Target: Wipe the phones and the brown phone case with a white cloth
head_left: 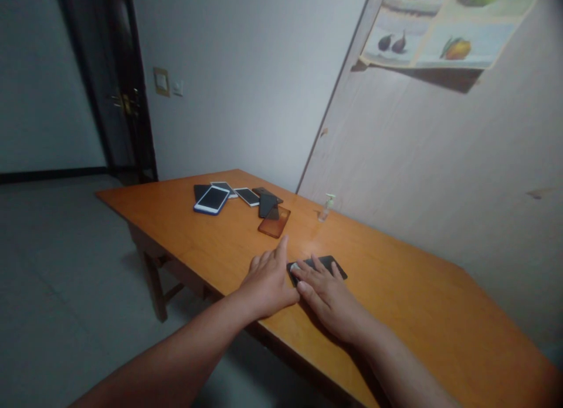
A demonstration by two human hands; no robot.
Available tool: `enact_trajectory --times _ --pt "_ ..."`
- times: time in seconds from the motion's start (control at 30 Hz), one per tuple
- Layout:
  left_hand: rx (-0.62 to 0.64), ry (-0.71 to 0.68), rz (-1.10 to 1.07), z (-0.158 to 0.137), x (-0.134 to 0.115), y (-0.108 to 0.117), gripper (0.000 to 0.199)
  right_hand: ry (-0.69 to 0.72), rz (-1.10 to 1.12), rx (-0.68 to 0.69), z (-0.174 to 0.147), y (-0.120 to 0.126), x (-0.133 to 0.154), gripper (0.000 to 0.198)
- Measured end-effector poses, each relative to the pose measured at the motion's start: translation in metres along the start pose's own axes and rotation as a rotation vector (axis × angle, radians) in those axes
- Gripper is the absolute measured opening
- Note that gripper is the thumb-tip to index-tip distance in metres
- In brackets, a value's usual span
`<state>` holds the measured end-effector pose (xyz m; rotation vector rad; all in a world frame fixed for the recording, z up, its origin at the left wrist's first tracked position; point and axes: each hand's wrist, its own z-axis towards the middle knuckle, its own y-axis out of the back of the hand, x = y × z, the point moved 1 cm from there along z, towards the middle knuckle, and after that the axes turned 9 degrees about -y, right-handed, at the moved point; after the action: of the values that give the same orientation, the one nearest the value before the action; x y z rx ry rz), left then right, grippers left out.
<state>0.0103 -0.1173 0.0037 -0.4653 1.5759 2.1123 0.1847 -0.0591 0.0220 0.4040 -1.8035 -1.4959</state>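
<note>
In the head view, a blue-edged phone [212,200] and a white phone [247,196] are lying on the far left of the bench [409,302]. A brown case [275,225] is lying nearer the hands, and a bottle [324,211] is standing near the far edge. The black phone [329,263] is lying under the right hand [325,293], which is spreading unclenched fingers over it, tips resting by a white piece [294,268]. The left hand [269,282] is extending unclenched just beside it; whether they are touching, I cannot tell.
</note>
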Motion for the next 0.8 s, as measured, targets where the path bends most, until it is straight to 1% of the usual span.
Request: enact_trajectory --times 0.1,0.23,0.27,0.37,0.4,0.43,0.47,0.6,0.63,0.67,0.7,0.8 --pt "-0.019 -0.005 0.007 0.000 0.002 -0.001 0.110 -0.033 -0.011 0.010 0.007 -0.001 -0.005 0.058" --pt "-0.020 -0.010 0.017 0.000 0.002 -0.001 0.113 -0.148 -0.047 -0.031 0.009 -0.001 -0.010 0.063" --pt "-0.018 -0.010 0.016 0.000 0.002 -0.001 0.112 -0.139 -0.050 -0.028 0.007 -0.001 -0.008 0.063" --pt "-0.018 -0.013 0.014 0.000 0.001 -0.001 0.108 -0.027 -0.027 0.015 0.005 -0.003 -0.003 0.059" --pt "-0.020 -0.015 0.016 0.000 0.002 -0.001 0.107 -0.010 -0.019 0.021 0.005 -0.003 -0.003 0.057" --pt "-0.023 -0.019 0.020 -0.001 0.002 -0.001 0.107 -0.023 -0.017 0.016 0.007 -0.003 -0.007 0.057" --pt "-0.025 -0.021 0.027 -0.001 0.002 -0.002 0.107 -0.070 -0.020 -0.002 0.009 -0.002 -0.013 0.057" --pt "-0.029 -0.027 0.058 0.000 0.004 -0.003 0.109 -0.389 -0.069 -0.121 0.018 -0.001 -0.044 0.061" --pt "-0.029 -0.028 0.061 0.000 0.004 -0.003 0.108 -0.427 -0.084 -0.136 0.018 -0.001 -0.047 0.062" --pt "-0.027 -0.028 0.061 0.000 0.004 -0.003 0.107 -0.427 -0.096 -0.138 0.018 -0.001 -0.048 0.062" --pt "-0.024 -0.028 0.059 0.000 0.004 -0.003 0.106 -0.391 -0.102 -0.124 0.017 -0.002 -0.045 0.063" --pt "-0.023 -0.025 0.057 0.000 0.004 -0.003 0.103 -0.198 -0.083 -0.055 0.013 -0.003 -0.032 0.063"
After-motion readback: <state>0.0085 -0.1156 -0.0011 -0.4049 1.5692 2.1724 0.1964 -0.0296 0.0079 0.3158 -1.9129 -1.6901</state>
